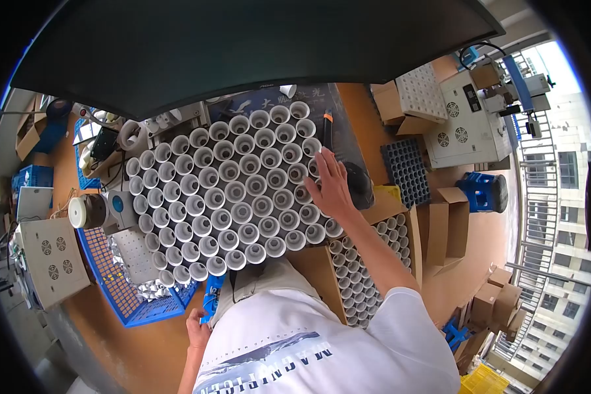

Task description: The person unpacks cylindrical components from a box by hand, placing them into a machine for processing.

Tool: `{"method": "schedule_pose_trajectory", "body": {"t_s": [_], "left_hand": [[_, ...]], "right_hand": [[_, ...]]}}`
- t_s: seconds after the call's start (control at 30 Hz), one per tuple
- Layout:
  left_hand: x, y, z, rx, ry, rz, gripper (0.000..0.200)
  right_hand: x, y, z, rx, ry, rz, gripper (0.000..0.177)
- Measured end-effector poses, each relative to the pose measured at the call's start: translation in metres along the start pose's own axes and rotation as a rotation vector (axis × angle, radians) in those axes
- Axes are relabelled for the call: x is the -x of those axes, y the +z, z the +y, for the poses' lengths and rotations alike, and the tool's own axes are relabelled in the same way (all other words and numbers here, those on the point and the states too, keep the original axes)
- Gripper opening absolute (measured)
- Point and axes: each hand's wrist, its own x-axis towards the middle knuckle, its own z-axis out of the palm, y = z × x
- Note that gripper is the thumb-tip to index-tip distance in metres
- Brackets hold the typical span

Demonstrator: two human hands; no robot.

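A broad block of white cup-shaped parts (241, 210) stands in close rows on the bench in front of me, open ends up. My right hand (331, 187) rests at the right edge of these rows, fingers stretched out and apart, fingertips at the cups' rims. Just beyond those fingers lies a slim black tool with an orange end (328, 128). Down by my left side, my left hand (198, 328) has curled fingers at the lower end of a blue object (211, 295). The kind of that blue object I cannot tell.
A large black monitor (256, 46) overhangs the back. At left stands a blue basket (154, 320) holding whitish parts. A cardboard box (338, 289) beside my right arm holds more white cups. Farther right are a black tray (406, 172), an open carton (448, 226) and a machine (463, 121).
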Motion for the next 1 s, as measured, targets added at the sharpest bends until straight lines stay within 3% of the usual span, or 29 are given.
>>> {"method": "schedule_pose_trajectory", "body": {"t_s": [0.07, 0.1, 0.2, 0.23, 0.27, 0.3, 0.33, 0.43, 0.6, 0.8, 1.0], "left_hand": [[0.036, 0.023, -0.058, -0.049, -0.316, -0.131, 0.035], [0.044, 0.033, -0.076, 0.012, -0.378, -0.125, 0.034], [0.071, 0.072, -0.129, 0.324, -0.344, 0.065, 0.033], [0.073, 0.068, -0.095, 0.394, -0.384, 0.139, 0.025], [0.073, 0.06, -0.076, 0.351, -0.592, 0.022, 0.027], [0.079, 0.067, -0.07, 0.258, -0.803, 0.058, 0.027], [0.085, 0.069, -0.076, 0.245, -0.797, 0.01, 0.027], [0.122, 0.106, -0.116, 0.253, -0.778, -0.034, 0.028], [0.163, 0.111, -0.055, 0.423, -1.017, 0.186, 0.029], [0.196, 0.148, -0.048, 0.733, -0.881, 0.399, 0.028], [0.175, 0.11, -0.084, 0.951, -0.662, 0.441, 0.028]], "right_hand": [[0.038, -0.03, -0.011, -0.338, 0.112, -0.047, 0.038], [0.065, -0.036, -0.014, -0.469, 0.248, -0.196, 0.031], [0.154, -0.033, -0.033, -0.805, 0.667, -0.784, 0.022], [0.194, -0.011, -0.029, -0.86, 0.769, -0.946, 0.022], [0.22, 0.001, -0.034, -0.792, 0.741, -0.989, 0.024], [0.24, 0.01, -0.037, -0.716, 0.714, -1.022, 0.027], [0.253, 0.021, -0.032, -0.741, 0.763, -1.06, 0.027], [0.268, 0.037, -0.006, -0.771, 0.961, -1.068, 0.028], [0.231, 0.01, 0.046, -0.566, 1.06, -0.959, 0.028], [0.137, -0.035, 0.077, -0.316, 0.961, -0.76, 0.029], [0.092, -0.028, 0.022, -0.21, 0.895, -0.72, 0.029]]}}
